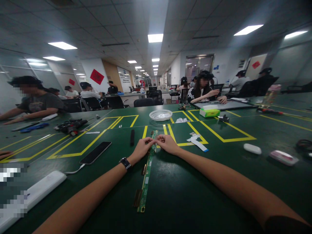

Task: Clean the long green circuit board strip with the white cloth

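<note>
A: What does the green table carry?
B: A circuit strip — nearer than the white basket.
A: And over the strip?
B: Left hand, right hand — pinched narrow at its basketward end; what they grip, I cannot tell.

Single head cam here, sitting up over the near side of the circuit board and facing forward along it, tipped down a little. Pretty close to the board, but super wide, so it catches table on both sides of it and ceiling lights way beyond.
</note>
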`<state>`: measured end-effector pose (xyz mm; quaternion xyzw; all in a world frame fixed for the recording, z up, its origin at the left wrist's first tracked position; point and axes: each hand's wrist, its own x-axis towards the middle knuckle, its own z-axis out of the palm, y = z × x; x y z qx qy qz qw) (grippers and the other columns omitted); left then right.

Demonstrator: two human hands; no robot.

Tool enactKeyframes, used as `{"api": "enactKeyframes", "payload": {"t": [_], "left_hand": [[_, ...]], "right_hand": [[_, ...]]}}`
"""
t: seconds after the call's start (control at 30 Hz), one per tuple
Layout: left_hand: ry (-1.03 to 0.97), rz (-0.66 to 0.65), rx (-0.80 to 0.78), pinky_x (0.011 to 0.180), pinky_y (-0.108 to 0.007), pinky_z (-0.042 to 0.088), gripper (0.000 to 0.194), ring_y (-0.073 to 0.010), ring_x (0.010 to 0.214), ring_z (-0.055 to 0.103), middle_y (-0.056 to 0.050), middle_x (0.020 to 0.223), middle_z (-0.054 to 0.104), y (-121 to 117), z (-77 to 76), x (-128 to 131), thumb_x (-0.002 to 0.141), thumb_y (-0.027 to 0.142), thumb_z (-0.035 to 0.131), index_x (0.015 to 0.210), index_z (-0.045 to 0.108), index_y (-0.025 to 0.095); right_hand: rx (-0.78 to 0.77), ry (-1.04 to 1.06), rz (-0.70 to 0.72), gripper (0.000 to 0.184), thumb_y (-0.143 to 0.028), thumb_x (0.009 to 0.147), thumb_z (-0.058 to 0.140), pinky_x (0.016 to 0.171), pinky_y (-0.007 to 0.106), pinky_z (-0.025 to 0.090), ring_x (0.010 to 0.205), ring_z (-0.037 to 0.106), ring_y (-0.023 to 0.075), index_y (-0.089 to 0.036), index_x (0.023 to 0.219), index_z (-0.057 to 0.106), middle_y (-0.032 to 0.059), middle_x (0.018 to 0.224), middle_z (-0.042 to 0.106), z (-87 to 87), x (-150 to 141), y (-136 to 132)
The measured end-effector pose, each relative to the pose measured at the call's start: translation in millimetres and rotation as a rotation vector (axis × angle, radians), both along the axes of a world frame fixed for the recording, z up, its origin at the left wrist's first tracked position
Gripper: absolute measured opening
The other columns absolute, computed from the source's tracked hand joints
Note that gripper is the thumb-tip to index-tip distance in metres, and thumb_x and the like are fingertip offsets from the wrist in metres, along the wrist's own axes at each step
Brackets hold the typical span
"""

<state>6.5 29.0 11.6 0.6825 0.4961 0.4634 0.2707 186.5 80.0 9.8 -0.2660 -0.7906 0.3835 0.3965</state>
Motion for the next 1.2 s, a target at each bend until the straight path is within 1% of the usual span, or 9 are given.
{"api": "enactKeyframes", "payload": {"t": [0.1,0.23,0.3,0.47,0.53,0.7,0.87,1.07,1.2], "left_hand": [[0.01,0.001,0.002,0.064,-0.026,0.044,0.036,-0.0193,0.072,0.06,-0.005,0.08,0.07,-0.6,0.1,0.6,0.085,0.049,0.063,0.085,0.072,0.014],[0.015,0.01,-0.005,0.058,-0.025,0.041,0.036,-0.0173,0.064,0.056,-0.003,0.071,0.065,-2.0,1.2,2.4,0.086,0.05,0.062,0.081,0.069,0.015],[0.01,0.02,-0.006,0.057,-0.025,0.04,0.036,-0.017,0.063,0.055,-0.002,0.07,0.064,-1.9,1.6,2.6,0.086,0.05,0.061,0.08,0.068,0.015],[-0.025,0.057,-0.009,0.057,-0.024,0.04,0.037,-0.0167,0.064,0.055,-0.002,0.07,0.063,0.9,-0.4,-0.2,0.086,0.05,0.06,0.08,0.067,0.014],[-0.039,0.064,-0.015,0.056,-0.024,0.04,0.037,-0.0162,0.063,0.055,-0.002,0.07,0.062,1.8,-1.8,-1.2,0.086,0.05,0.059,0.08,0.066,0.014],[-0.045,0.051,-0.027,0.053,-0.023,0.038,0.038,-0.0153,0.059,0.054,-0.002,0.069,0.063,1.0,-3.2,-0.5,0.085,0.051,0.062,0.081,0.067,0.014],[-0.039,0.047,-0.024,0.054,-0.024,0.04,0.039,-0.0162,0.06,0.055,-0.002,0.069,0.064,0.3,-2.6,0.3,0.082,0.053,0.065,0.079,0.067,0.014],[-0.042,0.042,-0.029,0.055,-0.024,0.039,0.038,-0.0161,0.062,0.055,-0.002,0.071,0.064,0.0,-0.5,1.3,0.084,0.051,0.063,0.082,0.069,0.014],[-0.049,0.042,-0.04,0.053,-0.023,0.037,0.039,-0.0152,0.059,0.053,-0.001,0.069,0.063,0.2,-0.1,1.4,0.084,0.052,0.063,0.084,0.069,0.014]], "right_hand": [[-0.02,-0.003,0.0,0.022,-0.038,0.084,0.062,0.048,0.022,0.036,0.048,0.05,0.0113,-0.017,0.079,0.059,-0.0046,0.054,0.054,-0.4,-0.4,0.9],[-0.063,-0.001,0.017,0.022,-0.038,0.084,0.061,0.046,0.022,0.035,0.045,0.049,0.0107,-0.018,0.077,0.057,-0.0052,0.052,0.052,-1.7,-1.3,3.2],[-0.096,0.003,0.04,0.024,-0.04,0.085,0.059,0.044,0.022,0.034,0.043,0.049,0.0104,-0.018,0.078,0.055,-0.0057,0.052,0.052,-2.2,-1.6,4.1],[-0.138,0.023,0.074,0.025,-0.041,0.086,0.059,0.045,0.021,0.036,0.043,0.049,0.0101,-0.017,0.092,0.055,-0.0079,0.053,0.051,-2.5,-1.1,4.4],[-0.135,0.021,0.073,0.026,-0.04,0.084,0.061,0.045,0.021,0.036,0.043,0.049,0.01,-0.017,0.094,0.056,-0.0082,0.052,0.051,-2.4,-0.9,3.9],[-0.109,0.015,0.054,0.025,-0.04,0.083,0.065,0.045,0.02,0.033,0.044,0.048,0.0096,-0.017,0.089,0.058,-0.0072,0.051,0.052,-1.5,-1.1,1.7],[-0.103,0.02,0.058,0.024,-0.04,0.083,0.065,0.045,0.021,0.035,0.045,0.05,0.01,-0.017,0.081,0.056,-0.0062,0.053,0.052,-0.7,-0.9,0.8],[-0.122,0.012,0.084,0.018,-0.034,0.085,0.061,0.045,0.02,0.038,0.044,0.051,0.0094,-0.019,0.079,0.053,-0.0066,0.054,0.052,-3.3,-0.7,3.5],[-0.138,0.02,0.081,0.018,-0.034,0.084,0.061,0.044,0.02,0.036,0.043,0.05,0.0089,-0.019,0.079,0.053,-0.0069,0.054,0.051,-4.9,-1.0,5.2]]}}
